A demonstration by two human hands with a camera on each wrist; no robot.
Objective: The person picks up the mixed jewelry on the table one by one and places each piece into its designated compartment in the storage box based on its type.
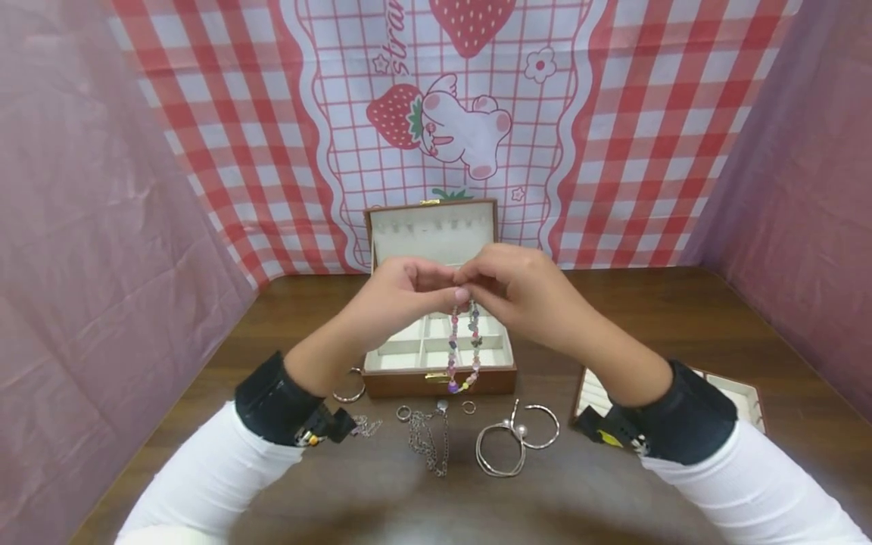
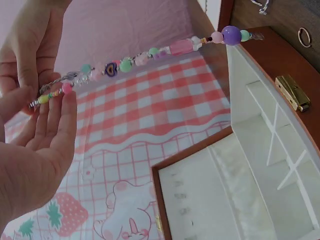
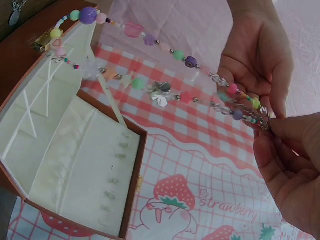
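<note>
1. A beaded strand point(image 1: 450, 357) is being held up in front of and above the jewelry box point(image 1: 402, 386), its lowest beads overlapping the box's front wall in the head view.
2. Above the box, the strand's upper ends are being pinched between thumb and fingertips by the left hand point(image 1: 409, 294) and the right hand point(image 1: 523, 288), whose tips are meeting; whether the ends are being joined cannot be told.
3. A fall onto the box is probably being risked: the thin ends could be let slip by a loosened pinch.
4. Snagging on the box's brass latch point(image 2: 293, 93) could be caused by a lowered or swinging loop.
5. The long axis is running nearly upright before the box, ends upward, the purple bead point(image 1: 453, 387) pointing down, both sides hanging in a narrow U.
</note>
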